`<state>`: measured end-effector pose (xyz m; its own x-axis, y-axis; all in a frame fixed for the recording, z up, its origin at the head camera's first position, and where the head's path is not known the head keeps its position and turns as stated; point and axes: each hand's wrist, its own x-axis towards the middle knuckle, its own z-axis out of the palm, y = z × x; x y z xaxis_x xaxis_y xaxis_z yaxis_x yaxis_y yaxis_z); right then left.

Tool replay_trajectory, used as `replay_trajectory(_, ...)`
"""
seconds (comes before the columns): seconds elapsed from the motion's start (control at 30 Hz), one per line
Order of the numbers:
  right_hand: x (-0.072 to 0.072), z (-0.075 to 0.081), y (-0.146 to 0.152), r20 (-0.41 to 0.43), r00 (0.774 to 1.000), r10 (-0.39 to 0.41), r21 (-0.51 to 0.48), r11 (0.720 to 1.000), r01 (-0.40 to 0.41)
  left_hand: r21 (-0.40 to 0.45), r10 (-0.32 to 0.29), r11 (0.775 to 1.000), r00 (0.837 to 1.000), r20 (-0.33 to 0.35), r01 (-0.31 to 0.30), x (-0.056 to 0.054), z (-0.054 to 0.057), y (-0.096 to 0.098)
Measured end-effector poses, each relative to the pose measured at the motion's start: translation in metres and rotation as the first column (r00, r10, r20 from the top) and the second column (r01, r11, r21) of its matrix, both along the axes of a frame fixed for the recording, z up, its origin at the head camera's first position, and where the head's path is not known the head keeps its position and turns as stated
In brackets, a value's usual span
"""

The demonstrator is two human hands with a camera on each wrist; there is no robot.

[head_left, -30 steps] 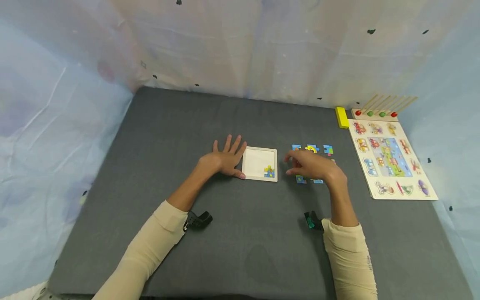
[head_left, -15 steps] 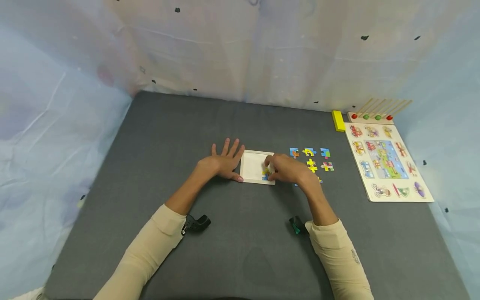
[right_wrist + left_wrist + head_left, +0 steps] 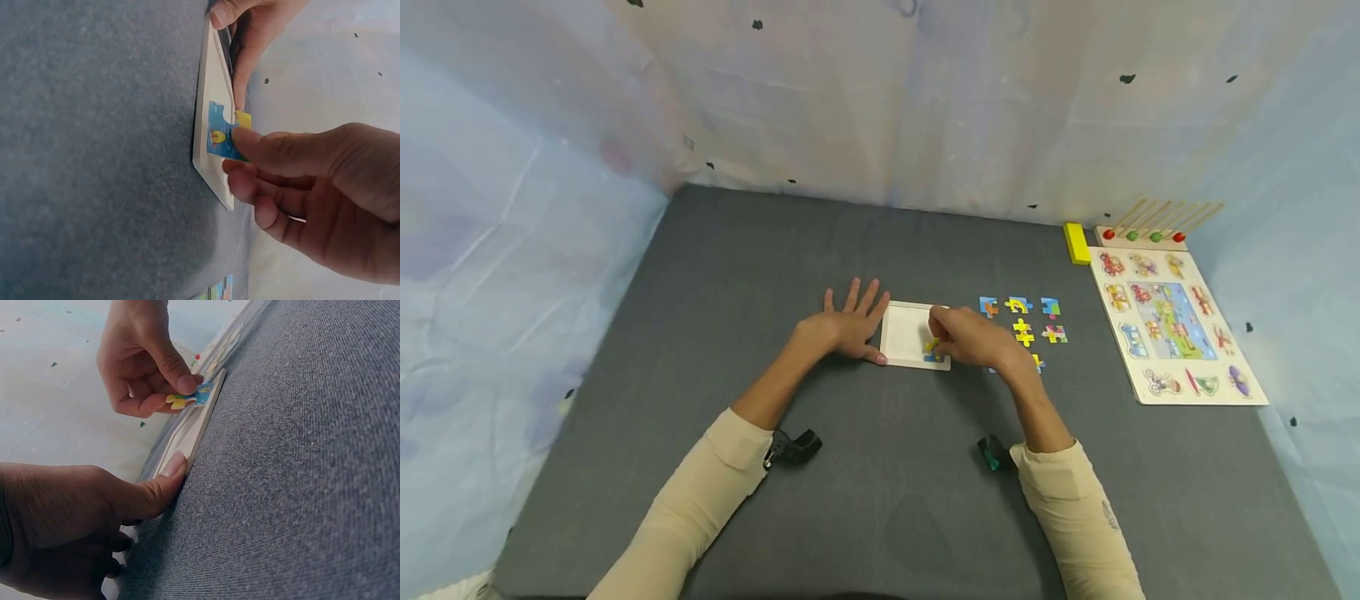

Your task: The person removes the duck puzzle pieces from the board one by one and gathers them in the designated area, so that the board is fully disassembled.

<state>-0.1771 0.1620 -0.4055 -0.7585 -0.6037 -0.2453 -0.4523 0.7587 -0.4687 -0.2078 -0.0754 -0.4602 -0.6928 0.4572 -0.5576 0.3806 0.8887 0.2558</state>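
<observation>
A small, pale square puzzle tray (image 3: pixel 904 335) lies on the dark cloth. My left hand (image 3: pixel 842 328) rests at its left side with fingers spread, the thumb touching the tray's edge. Over the tray's near right corner, my right hand (image 3: pixel 976 337) pinches a blue and yellow jigsaw piece (image 3: pixel 217 132) between thumb and fingers. In the left wrist view this jigsaw piece (image 3: pixel 199 395) is tilted and partly raised from the tray. My fingertips hide some of it.
Several loose jigsaw pieces (image 3: pixel 1023 332) lie right of the tray, some hidden behind my right hand. Farther right are a picture board (image 3: pixel 1180 387), a yellow block (image 3: pixel 1077 243) and a wooden stand (image 3: pixel 1161 243) with sticks and red and green beads.
My right hand has moved left from the loose pieces to the tray's corner and taken hold of the jigsaw piece there. My left hand has stayed at the tray's side.
</observation>
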Motion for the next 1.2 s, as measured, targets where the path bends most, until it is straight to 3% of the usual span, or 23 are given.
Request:
replay_trajectory(0.23,0.003,0.003,0.013,-0.024,1.0,0.007,-0.11,0.994,-0.01,-0.006,0.006,1.0,1.0,0.006,-0.006,-0.001,-0.002,0.001)
replay_trajectory(0.43,0.004,0.018,0.048,-0.075,0.996,-0.056,-0.165,0.985,0.043,0.003,0.003,1.0,1.0,0.01,-0.003,-0.001,0.0,0.0)
replay_trajectory(0.8,0.013,0.029,0.13,-0.078,0.961,-0.265,-0.11,0.961,0.255,0.001,-0.001,1.0,1.0,0.007,0.001,-0.005,0.001,0.0)
replay_trajectory(1.2,0.015,0.01,0.176,0.067,0.953,-0.297,-0.019,0.954,0.299,-0.004,-0.003,1.0,1.0,0.012,0.003,-0.003,0.0,0.001)
